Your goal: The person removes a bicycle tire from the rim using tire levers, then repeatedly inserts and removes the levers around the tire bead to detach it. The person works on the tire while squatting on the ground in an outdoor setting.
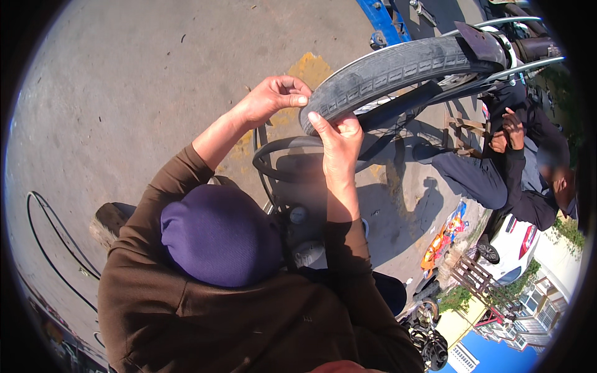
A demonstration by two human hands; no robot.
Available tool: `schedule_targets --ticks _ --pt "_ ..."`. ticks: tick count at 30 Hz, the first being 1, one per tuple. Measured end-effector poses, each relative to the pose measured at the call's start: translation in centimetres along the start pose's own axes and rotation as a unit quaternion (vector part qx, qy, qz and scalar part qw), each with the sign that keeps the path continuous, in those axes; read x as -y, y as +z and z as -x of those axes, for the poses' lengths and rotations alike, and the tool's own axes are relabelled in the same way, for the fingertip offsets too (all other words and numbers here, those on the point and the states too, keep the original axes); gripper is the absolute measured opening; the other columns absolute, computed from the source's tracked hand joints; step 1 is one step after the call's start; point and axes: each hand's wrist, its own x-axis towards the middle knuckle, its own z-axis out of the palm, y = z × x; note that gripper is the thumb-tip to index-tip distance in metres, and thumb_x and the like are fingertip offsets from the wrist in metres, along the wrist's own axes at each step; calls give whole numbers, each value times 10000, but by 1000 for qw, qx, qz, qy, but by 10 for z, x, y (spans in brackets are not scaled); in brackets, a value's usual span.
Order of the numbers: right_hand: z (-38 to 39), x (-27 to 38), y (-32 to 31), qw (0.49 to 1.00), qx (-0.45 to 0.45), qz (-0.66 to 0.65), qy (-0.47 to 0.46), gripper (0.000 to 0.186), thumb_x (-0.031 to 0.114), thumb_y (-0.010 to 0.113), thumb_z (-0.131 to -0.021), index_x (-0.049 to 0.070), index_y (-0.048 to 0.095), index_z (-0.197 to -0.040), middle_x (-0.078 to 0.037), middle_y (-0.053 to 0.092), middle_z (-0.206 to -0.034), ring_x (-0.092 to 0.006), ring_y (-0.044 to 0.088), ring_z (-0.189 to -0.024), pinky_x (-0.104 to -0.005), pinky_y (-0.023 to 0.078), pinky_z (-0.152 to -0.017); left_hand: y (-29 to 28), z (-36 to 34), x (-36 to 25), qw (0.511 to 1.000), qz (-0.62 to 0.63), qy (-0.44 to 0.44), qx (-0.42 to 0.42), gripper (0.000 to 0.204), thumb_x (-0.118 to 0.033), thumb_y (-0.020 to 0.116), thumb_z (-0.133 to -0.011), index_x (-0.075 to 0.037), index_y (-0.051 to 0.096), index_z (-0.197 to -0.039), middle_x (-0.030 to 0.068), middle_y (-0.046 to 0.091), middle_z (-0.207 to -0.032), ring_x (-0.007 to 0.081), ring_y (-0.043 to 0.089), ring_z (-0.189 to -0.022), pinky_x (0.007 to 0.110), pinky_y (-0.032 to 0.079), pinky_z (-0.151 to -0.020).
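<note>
tire (398, 73) between left hand (268, 102) and right hand (341, 142), another person (530, 168) far right

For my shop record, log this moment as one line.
Left hand: at tyre edge | Right hand: gripping tyre, thumb on top | Nearby: black tube loop, another person

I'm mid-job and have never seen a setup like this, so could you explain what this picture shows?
There's no machine: a person works with two bare hands. The picture comes from a wide fisheye camera on the person's head, looking down, so straight edges bend near the rim. The left hand and right hand, in brown sleeves, hold a black tyre: the left at its edge, the right with its thumb on the tread. Just below is a black, tube-like loop. On the paved ground, a brown block sits at left. Over at right is another person.
</note>
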Motion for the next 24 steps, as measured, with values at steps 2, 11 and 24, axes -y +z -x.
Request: schedule_targets --ticks 2,11,24 --pt "-1 0 -3 1000 6 15 7 228 -31 732 -825 -10 680 -1046 -24 693 -967 -70 614 -875 -227 492 -798 0 1 0 1000 -4 -1 0 207 -171 765 -849 -54 685 -1000 -13 682 -942 87 611 -909 274 457 -907" --pt "-5 -2 -12 997 45 39 53 261 -2 758 -813 -2 691 -1065 -11 698 -982 -62 609 -878 -221 489 -810 0 2 0 1000 0 0 -11 215 -194 776 -840 -59 692 -986 -14 680 -927 101 609 -901 290 462 -899" --pt "-12 13 -16 990 87 87 70 250 50 780 -813 7 697 -1045 5 681 -936 -51 583 -830 -219 476 -747 -4 -2 5 1000 8 -4 -2 184 -175 776 -841 -62 690 -958 -16 675 -907 87 599 -877 271 463 -875"
